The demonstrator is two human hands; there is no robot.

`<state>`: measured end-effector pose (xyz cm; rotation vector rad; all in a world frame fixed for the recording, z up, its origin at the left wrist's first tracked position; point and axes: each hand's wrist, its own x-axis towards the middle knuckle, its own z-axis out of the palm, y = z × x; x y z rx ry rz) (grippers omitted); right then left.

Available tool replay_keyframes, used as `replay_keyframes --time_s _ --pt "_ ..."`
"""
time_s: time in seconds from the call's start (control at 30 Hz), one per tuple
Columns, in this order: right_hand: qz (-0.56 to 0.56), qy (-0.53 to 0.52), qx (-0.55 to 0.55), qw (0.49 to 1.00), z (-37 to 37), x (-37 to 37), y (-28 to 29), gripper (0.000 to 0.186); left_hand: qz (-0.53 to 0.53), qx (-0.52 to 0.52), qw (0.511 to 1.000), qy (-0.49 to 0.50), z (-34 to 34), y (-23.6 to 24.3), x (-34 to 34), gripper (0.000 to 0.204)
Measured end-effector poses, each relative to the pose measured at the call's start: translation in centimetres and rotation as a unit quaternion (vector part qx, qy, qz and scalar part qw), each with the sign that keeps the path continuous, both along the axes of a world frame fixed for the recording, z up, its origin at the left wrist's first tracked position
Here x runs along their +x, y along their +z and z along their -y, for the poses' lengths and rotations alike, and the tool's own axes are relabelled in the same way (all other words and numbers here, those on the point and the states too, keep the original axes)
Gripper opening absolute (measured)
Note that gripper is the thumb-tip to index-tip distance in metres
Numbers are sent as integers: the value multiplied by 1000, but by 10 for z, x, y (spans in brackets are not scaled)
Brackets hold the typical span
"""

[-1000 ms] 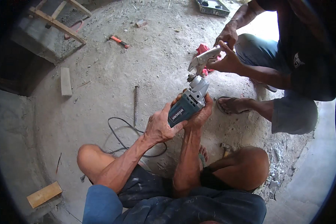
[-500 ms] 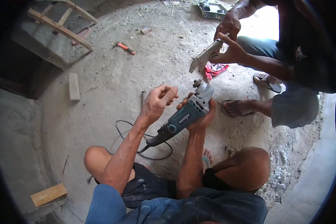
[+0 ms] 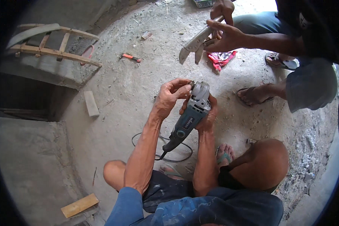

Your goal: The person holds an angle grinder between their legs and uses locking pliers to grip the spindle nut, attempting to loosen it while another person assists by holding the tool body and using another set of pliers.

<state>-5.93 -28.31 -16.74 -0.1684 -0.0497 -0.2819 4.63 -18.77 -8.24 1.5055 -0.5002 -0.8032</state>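
My right hand (image 3: pixel 211 115) is wrapped around the teal and grey angle grinder (image 3: pixel 186 122) near its metal gear head. The grinder is tilted, head away from me, with its black cord end toward my lap. No disc shows on it. My left hand (image 3: pixel 171 96) pinches the small dark nut (image 3: pixel 192 83) on the spindle at the head; its fingertips partly hide that nut. Beyond the grinder, a co-worker's hands (image 3: pixel 229 35) hold a silver metal tool with a jaw-like end (image 3: pixel 194 47), apart from my hands.
A black cord (image 3: pixel 188 154) loops on the dusty concrete floor below the grinder. A red-handled hammer (image 3: pixel 131 57), a wooden block (image 3: pixel 91 103), a red package (image 3: pixel 220 60) and a wooden ladder (image 3: pixel 60 52) lie farther off. The co-worker's sandalled foot (image 3: pixel 254 96) is at right.
My left hand has moved from beside the grinder's head onto the spindle nut. The co-worker's metal tool has turned, and its jaws look wider apart. The whole view has shifted.
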Motion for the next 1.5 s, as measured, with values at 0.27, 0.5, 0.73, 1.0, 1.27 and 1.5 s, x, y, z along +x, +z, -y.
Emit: replay_keyframes --time_s 0.27,0.5,0.73,1.0,1.27,1.5 --pt "-80 0 52 995 -9 1 12 68 130 87 987 -36 -5 16 15 36" --pt "-71 6 53 996 -9 1 11 67 95 92 991 -37 -1 22 16 36" --pt "-81 6 31 996 -9 1 8 69 81 28 996 -36 -4 20 15 30" --pt "-80 14 -1 997 -9 3 -1 69 157 113 980 -42 2 20 6 33" --pt "-88 22 27 996 -10 1 1 69 18 14 999 -30 -13 8 9 35" --pt "-102 12 51 993 -9 1 -5 70 334 158 913 174 12 31 -15 19"
